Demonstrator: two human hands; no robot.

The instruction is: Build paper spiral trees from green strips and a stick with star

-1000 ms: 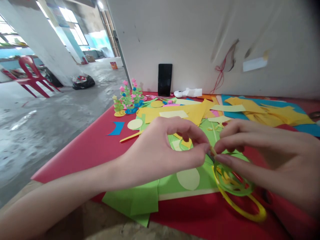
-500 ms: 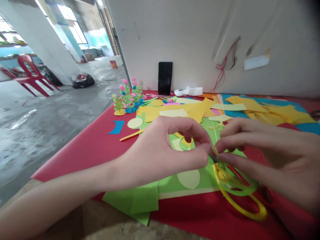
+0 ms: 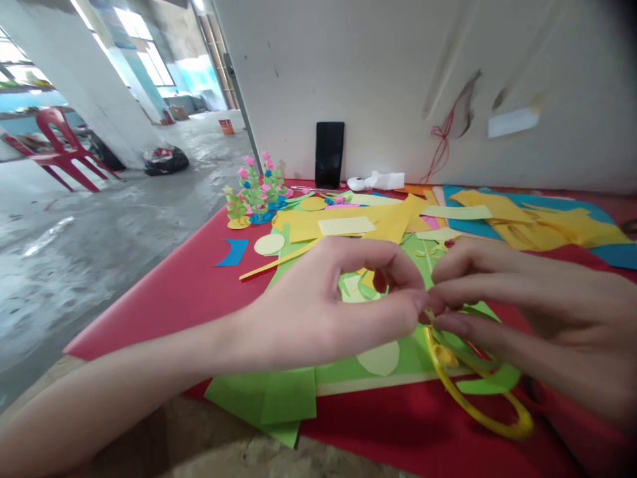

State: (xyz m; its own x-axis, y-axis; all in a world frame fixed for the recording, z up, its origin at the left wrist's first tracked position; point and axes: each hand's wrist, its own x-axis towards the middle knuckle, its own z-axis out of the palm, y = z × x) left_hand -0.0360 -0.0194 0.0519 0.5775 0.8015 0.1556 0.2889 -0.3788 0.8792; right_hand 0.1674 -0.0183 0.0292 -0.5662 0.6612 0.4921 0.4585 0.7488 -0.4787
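Note:
My left hand (image 3: 328,305) and my right hand (image 3: 522,318) meet fingertip to fingertip above a green paper sheet (image 3: 298,388) on the red table (image 3: 164,299). Both are closed in a pinch on the top of a coil of thin yellow and green paper strips (image 3: 472,378), which hangs down from my fingers in loops. The yellow loop reaches down over the red surface to the lower right. A pale yellow oval (image 3: 378,358) lies on the green sheet just below my left hand.
Yellow, blue and green paper sheets (image 3: 522,216) are spread across the back of the table. Small paper flower models (image 3: 256,192) stand at the back left. A black phone (image 3: 329,155) leans on the white wall, with white tissue (image 3: 383,180) beside it. A red chair (image 3: 60,149) stands far left.
The pinch has tightened and my fingertips have closed together. The paper coil has shifted slightly down and to the right, and its green loop has changed shape.

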